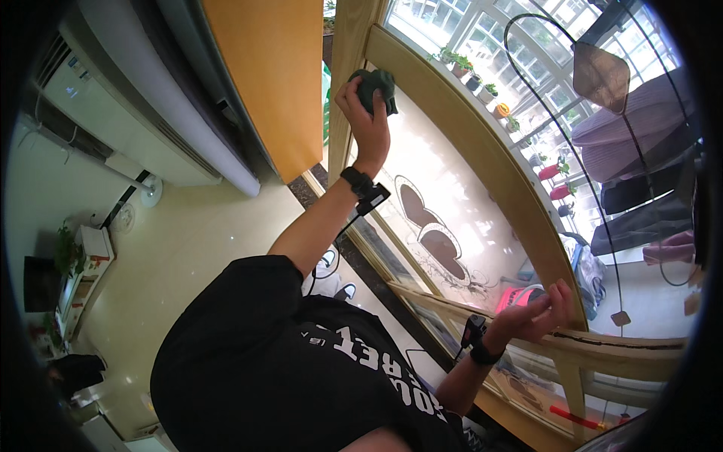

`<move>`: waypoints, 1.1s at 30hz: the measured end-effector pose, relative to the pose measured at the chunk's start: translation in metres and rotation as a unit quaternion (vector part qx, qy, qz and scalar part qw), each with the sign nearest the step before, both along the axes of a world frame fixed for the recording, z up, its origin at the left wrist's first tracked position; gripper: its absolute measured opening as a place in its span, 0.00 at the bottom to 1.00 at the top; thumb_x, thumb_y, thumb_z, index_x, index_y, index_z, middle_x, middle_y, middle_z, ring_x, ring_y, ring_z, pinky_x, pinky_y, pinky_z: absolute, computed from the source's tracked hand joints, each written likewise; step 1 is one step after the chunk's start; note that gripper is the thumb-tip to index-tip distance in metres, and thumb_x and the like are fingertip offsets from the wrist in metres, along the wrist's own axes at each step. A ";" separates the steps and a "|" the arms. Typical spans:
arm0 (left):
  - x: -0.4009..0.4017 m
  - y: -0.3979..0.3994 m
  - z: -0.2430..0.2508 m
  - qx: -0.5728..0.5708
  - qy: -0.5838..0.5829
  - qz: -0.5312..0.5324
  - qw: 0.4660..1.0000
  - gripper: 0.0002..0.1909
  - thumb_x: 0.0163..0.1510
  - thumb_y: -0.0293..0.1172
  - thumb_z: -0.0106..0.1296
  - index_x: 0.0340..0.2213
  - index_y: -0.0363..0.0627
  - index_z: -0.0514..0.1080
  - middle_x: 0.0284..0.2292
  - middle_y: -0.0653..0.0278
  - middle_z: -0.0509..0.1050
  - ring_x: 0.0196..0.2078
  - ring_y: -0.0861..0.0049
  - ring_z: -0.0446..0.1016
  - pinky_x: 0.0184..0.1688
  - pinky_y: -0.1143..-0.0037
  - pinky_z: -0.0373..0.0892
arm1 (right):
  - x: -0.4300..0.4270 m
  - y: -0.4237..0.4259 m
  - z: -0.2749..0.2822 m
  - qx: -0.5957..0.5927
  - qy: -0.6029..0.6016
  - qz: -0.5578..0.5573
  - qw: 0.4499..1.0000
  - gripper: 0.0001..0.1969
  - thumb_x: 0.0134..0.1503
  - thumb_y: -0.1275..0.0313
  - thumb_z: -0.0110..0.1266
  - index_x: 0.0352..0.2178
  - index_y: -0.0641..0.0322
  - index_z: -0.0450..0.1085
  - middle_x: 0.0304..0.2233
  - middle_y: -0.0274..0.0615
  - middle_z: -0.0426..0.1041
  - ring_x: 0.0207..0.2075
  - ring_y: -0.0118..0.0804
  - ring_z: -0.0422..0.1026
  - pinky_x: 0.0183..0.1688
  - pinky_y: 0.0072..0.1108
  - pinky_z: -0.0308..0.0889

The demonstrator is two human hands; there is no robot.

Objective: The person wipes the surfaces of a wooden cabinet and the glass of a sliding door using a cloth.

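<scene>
My left hand (367, 121) is raised at the upper middle, closed around a bunched dark green cloth (374, 90). The cloth lies against the top corner of a light wooden door frame (486, 135) with a glass pane (452, 169). Heart-shaped brown patterns show in the pane area; whether they are on the glass or behind it I cannot tell. My right hand (531, 319) is at the lower right by the frame's lower end, fingers spread and slightly bent, holding nothing visible. Whether it touches the frame is unclear. Both wrists wear black bands with small devices.
An orange-brown wooden panel (277, 85) stands left of my left hand, beside a white air conditioner (113, 107). Beyond the glass are potted plants (487, 93), hanging clothes (632, 130) and a pink container (511, 298). A low shelf unit (85, 265) stands far left.
</scene>
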State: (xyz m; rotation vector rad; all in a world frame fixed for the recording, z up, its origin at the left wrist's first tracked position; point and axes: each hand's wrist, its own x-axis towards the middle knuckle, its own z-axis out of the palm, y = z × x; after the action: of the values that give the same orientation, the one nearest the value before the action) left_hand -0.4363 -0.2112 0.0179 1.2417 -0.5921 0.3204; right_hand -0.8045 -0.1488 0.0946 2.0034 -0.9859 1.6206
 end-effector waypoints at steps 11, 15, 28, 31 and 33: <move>-0.088 0.021 -0.046 -0.009 -0.125 -0.206 0.970 0.14 0.52 0.17 0.54 0.40 0.40 0.77 0.46 0.55 0.69 0.49 0.59 0.68 0.52 0.67 0.65 | 0.005 -0.033 -0.052 0.034 0.125 -0.148 0.980 0.32 0.64 0.62 0.48 0.64 0.60 0.47 0.67 0.63 0.29 0.68 0.62 0.34 0.65 0.54 0.33; -0.005 0.007 -0.007 0.011 -0.008 -0.048 0.999 0.16 0.56 0.16 0.50 0.47 0.35 0.73 0.51 0.55 0.68 0.49 0.59 0.71 0.50 0.68 0.70 | -0.012 -0.038 -0.060 0.032 0.158 -0.159 0.974 0.31 0.64 0.58 0.47 0.63 0.59 0.48 0.67 0.64 0.24 0.68 0.65 0.29 0.65 0.57 0.29; 0.013 0.017 -0.011 0.009 -0.076 -0.067 0.995 0.15 0.51 0.13 0.52 0.39 0.39 0.78 0.41 0.56 0.76 0.44 0.62 0.74 0.45 0.67 0.70 | 0.022 -0.039 -0.061 0.057 0.061 -0.141 0.987 0.34 0.64 0.54 0.48 0.62 0.60 0.43 0.68 0.63 0.20 0.70 0.60 0.22 0.66 0.54 0.27; 0.054 0.014 -0.009 0.041 -0.154 0.005 0.987 0.16 0.49 0.14 0.54 0.41 0.37 0.78 0.43 0.58 0.77 0.43 0.61 0.74 0.44 0.68 0.70 | 0.028 -0.035 -0.059 0.056 0.085 -0.157 0.982 0.34 0.64 0.54 0.48 0.62 0.60 0.44 0.68 0.64 0.21 0.70 0.60 0.23 0.66 0.54 0.28; 0.062 0.014 -0.011 0.056 -0.197 0.032 0.978 0.16 0.51 0.16 0.55 0.43 0.34 0.77 0.44 0.55 0.77 0.43 0.60 0.75 0.46 0.68 0.71 | 0.025 -0.032 -0.060 0.073 0.109 -0.174 0.976 0.33 0.64 0.55 0.48 0.61 0.62 0.48 0.68 0.65 0.23 0.70 0.60 0.25 0.66 0.53 0.29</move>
State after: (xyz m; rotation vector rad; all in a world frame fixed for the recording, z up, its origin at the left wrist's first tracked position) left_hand -0.3747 -0.1972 0.0071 1.3175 -0.9197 0.6025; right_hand -0.7798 -0.1809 0.0343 1.9158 -1.3128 1.1493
